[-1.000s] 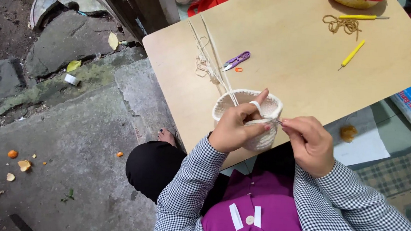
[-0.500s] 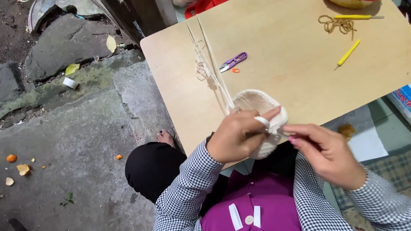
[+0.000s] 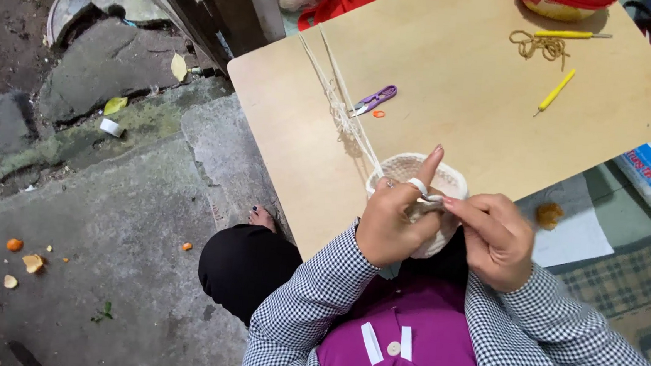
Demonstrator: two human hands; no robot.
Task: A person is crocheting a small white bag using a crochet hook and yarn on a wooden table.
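Two hands grip the cream crocheted basket (image 3: 419, 175): left hand (image 3: 392, 227) closed around its wall, right hand (image 3: 495, 239) pinching at its rim.

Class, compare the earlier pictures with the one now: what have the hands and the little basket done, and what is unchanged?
The left hand now points its forefinger up, and the right hand has closed back in on the basket rim. The basket tipped over briefly and shows its opening again. Both hands keep hold of it; the cord, scissors and yellow hook lie as before.
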